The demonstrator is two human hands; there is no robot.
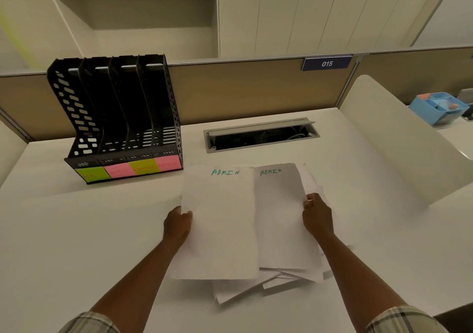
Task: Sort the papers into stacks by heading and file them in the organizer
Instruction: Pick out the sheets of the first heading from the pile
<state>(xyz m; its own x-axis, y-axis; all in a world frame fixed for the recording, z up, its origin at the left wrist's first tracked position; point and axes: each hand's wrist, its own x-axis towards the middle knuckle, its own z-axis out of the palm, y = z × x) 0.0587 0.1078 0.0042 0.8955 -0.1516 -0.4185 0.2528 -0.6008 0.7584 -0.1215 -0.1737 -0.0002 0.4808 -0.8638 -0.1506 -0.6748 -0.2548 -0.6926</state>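
Two white sheets headed ADMIN in green lie side by side in front of me. My left hand [179,224] grips the left edge of the left sheet [221,220]. The right edge of the right sheet [280,220] is pinched in my right hand [316,216]. Under both sheets a loose pile of white papers [245,290] fans out on the desk; their headings are hidden. A black slotted organizer [120,117] stands at the back left with empty slots, and green, pink, yellow and pink sticky labels [128,170] along its front.
An open cable hatch [261,134] is set in the white desk [76,230] behind the papers. A white divider panel [399,138] rises at the right, with a blue desk tidy [439,108] beyond it. A tan partition runs along the back.
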